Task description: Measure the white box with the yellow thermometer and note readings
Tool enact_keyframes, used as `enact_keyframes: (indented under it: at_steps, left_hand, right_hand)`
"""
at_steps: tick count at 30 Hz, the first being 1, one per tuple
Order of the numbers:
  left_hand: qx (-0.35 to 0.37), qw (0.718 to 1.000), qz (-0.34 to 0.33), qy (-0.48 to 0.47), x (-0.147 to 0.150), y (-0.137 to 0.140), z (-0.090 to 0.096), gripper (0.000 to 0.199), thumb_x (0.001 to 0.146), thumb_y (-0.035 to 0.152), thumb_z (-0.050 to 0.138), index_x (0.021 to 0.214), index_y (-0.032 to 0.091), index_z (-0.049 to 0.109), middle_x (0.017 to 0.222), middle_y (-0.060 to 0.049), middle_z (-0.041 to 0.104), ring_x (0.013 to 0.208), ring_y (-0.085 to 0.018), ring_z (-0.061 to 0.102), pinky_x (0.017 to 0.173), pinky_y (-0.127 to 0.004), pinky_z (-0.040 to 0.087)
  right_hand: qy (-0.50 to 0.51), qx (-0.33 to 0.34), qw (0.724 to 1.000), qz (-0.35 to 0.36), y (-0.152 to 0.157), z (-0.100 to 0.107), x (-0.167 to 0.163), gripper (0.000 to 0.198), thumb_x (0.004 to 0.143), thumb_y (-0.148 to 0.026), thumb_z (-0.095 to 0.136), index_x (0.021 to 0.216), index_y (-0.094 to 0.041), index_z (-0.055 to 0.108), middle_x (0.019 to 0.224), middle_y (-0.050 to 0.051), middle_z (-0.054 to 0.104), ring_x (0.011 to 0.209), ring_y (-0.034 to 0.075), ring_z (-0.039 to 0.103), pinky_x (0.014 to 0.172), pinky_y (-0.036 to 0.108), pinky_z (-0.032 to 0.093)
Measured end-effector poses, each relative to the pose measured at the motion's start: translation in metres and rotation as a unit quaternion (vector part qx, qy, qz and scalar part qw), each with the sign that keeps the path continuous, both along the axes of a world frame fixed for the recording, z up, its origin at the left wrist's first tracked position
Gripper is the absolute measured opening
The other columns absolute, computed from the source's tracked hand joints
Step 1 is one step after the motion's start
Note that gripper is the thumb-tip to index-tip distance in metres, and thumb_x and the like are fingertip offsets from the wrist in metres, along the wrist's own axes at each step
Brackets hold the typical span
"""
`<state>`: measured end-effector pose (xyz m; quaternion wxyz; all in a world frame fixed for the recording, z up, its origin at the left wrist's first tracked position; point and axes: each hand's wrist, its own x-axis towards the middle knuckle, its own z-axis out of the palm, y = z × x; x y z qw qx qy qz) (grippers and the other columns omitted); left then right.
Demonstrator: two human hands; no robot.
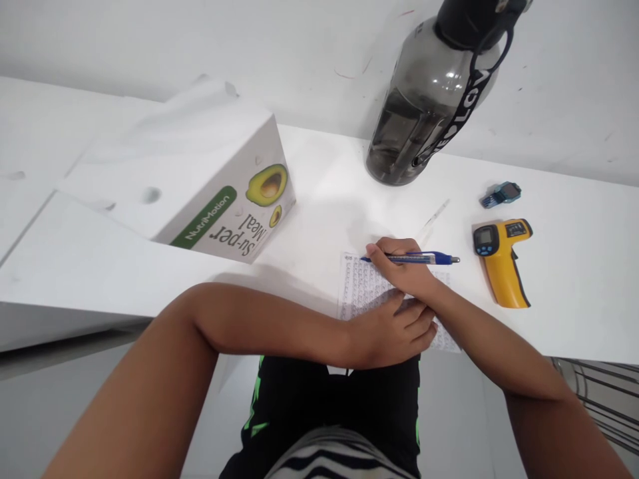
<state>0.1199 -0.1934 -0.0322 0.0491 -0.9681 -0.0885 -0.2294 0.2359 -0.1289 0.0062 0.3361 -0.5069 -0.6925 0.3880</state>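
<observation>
Over flat paper point(359, 283), the right hand point(408, 269) pinches a slim pen point(424, 258), left hand point(387, 331) loosely spread.

The pen point(410, 259) is smooth blue plastic with a shiny, metal-looking button at its end, and the paper point(359, 286) beneath is matt and densely marked. The bottle point(414, 113) looks like glossy, smoky see-through plastic (bright highlights dot its shoulder), with a black cap point(462, 26). The thermometer point(508, 269) has a smooth yellow plastic shell. Smooth printed cardboard makes the box point(214, 206); the white table point(324, 179) has a soft sheen. The shorts point(349, 406) are dark matt cloth.
</observation>
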Motion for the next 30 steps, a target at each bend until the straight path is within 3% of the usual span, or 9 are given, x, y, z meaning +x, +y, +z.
enact_keyframes:
  at_steps: [8, 13, 21, 30]
  left_hand:
    - [0.002, 1.000, 0.003, -0.005, 0.0002, -0.0002, -0.0014, 0.033, 0.096, 0.021, 0.048, 0.125, 0.013, 0.063, 0.131, -0.015, 0.064, 0.119, -0.029, 0.058, 0.097, -0.049, 0.046]
    - [0.004, 1.000, 0.001, -0.006, 0.0002, -0.0003, -0.0026, 0.034, 0.096, 0.021, 0.048, 0.125, 0.012, 0.062, 0.132, -0.016, 0.063, 0.120, -0.030, 0.058, 0.097, -0.050, 0.046]
    - [0.006, 1.000, 0.003, -0.008, 0.0004, -0.0016, -0.0051, 0.034, 0.097, 0.020, 0.046, 0.126, 0.013, 0.063, 0.133, -0.015, 0.064, 0.120, -0.030, 0.058, 0.095, -0.050, 0.047]
    - [0.001, 1.000, -0.003, -0.002, 0.0006, -0.0004, -0.0028, 0.035, 0.096, 0.021, 0.050, 0.126, 0.012, 0.062, 0.133, -0.017, 0.063, 0.120, -0.030, 0.059, 0.097, -0.050, 0.046]
  right_hand:
    - [-0.003, 0.015, 1.000, -0.008, -0.0008, -0.0014, 0.0004, 0.053, 0.095, -0.049, 0.051, 0.053, -0.022, 0.031, 0.049, -0.005, 0.035, 0.048, 0.009, 0.034, 0.046, 0.026, 0.032]
    - [0.001, 0.007, 1.000, 0.023, 0.0015, -0.0025, 0.0024, 0.054, 0.094, -0.051, 0.052, 0.052, -0.022, 0.032, 0.050, -0.004, 0.041, 0.049, 0.010, 0.039, 0.048, 0.026, 0.036]
    - [-0.005, -0.014, 1.000, 0.000, 0.0038, -0.0043, 0.0059, 0.046, 0.093, -0.047, 0.055, 0.056, -0.021, 0.050, 0.050, -0.004, 0.043, 0.050, 0.011, 0.042, 0.048, 0.027, 0.035]
    - [-0.013, 0.009, 1.000, 0.017, 0.0022, -0.0046, 0.0047, 0.051, 0.095, -0.047, 0.053, 0.053, -0.021, 0.040, 0.050, -0.004, 0.040, 0.049, 0.010, 0.038, 0.048, 0.027, 0.033]
